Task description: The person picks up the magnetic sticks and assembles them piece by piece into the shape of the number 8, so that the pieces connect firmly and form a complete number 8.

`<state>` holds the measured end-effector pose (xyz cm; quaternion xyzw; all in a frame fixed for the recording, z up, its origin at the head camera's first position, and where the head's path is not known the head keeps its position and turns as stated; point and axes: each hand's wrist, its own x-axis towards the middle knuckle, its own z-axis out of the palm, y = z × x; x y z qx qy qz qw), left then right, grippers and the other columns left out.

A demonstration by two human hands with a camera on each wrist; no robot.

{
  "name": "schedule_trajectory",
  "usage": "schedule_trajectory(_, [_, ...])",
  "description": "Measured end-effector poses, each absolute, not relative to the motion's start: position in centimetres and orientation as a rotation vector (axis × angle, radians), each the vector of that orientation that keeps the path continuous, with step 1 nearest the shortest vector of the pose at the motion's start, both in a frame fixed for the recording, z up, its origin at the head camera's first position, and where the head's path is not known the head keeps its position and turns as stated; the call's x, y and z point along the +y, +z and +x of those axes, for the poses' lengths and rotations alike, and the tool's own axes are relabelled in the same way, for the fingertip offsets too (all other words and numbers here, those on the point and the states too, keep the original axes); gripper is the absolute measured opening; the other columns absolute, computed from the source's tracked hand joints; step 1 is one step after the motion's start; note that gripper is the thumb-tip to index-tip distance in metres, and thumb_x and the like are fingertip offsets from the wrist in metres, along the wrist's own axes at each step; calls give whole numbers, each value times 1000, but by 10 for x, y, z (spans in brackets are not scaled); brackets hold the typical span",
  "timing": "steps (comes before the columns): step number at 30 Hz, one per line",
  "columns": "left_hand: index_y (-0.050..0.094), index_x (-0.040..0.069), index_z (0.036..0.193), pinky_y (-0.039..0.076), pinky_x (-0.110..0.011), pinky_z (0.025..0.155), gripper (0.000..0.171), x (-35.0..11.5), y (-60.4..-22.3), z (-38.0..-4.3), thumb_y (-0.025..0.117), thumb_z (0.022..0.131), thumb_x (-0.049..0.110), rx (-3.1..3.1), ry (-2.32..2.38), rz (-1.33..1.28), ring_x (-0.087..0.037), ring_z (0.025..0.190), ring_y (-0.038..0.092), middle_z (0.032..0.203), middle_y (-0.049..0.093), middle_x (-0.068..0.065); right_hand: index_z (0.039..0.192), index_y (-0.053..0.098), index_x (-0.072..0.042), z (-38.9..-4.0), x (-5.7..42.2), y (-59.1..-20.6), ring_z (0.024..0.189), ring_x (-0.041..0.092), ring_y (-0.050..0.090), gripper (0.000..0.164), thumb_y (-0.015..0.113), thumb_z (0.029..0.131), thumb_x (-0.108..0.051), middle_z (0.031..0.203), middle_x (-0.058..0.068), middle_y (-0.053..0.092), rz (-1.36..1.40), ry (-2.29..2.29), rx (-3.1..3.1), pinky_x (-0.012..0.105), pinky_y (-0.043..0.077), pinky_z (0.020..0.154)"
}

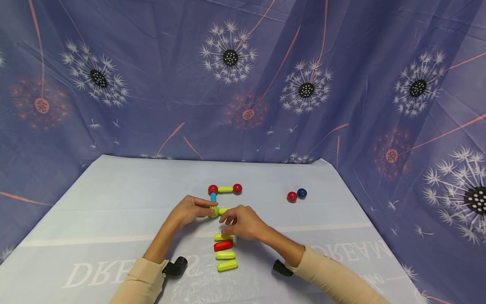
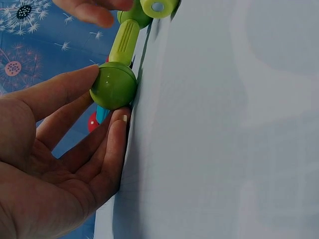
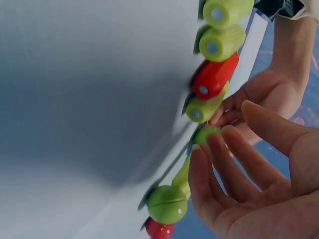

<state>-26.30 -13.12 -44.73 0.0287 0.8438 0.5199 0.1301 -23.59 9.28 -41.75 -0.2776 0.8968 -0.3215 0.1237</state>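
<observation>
My left hand [image 1: 191, 210] pinches a green ball [image 2: 113, 85] between thumb and fingers. From this ball a yellow-green rod [image 2: 124, 44] runs right to a second green ball [image 3: 168, 204], mostly hidden behind my right hand in the head view. A blue rod [image 1: 213, 197] links the pinched ball to a red ball [image 1: 213, 189] farther back, which another yellow-green rod [image 1: 225, 189] joins to a second red ball [image 1: 237, 188]. My right hand [image 1: 243, 223], fingers loosely bent and holding nothing, hovers by the front rod, above the nearest loose yellow-green rod [image 1: 223, 237].
In front of the joined pieces lie a loose red rod [image 1: 223, 245] and more yellow-green rods [image 1: 228, 265], in a column. A red ball [image 1: 292, 196] and a dark blue ball [image 1: 301, 193] sit together at the right. Dandelion-patterned fabric [image 1: 265, 139] hangs behind the table.
</observation>
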Motion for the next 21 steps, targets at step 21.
schedule_trajectory(21, [80, 18, 114, 50, -34, 84, 31, -132, -448, -263, 82, 85, 30, 2455, 1507, 66, -14, 101, 67, 107, 78, 1, 102, 82, -14, -226, 88, -426, 78, -1, 62, 14, 78, 88, -11, 89, -8, 77, -770, -855, 2557, 18, 50, 71])
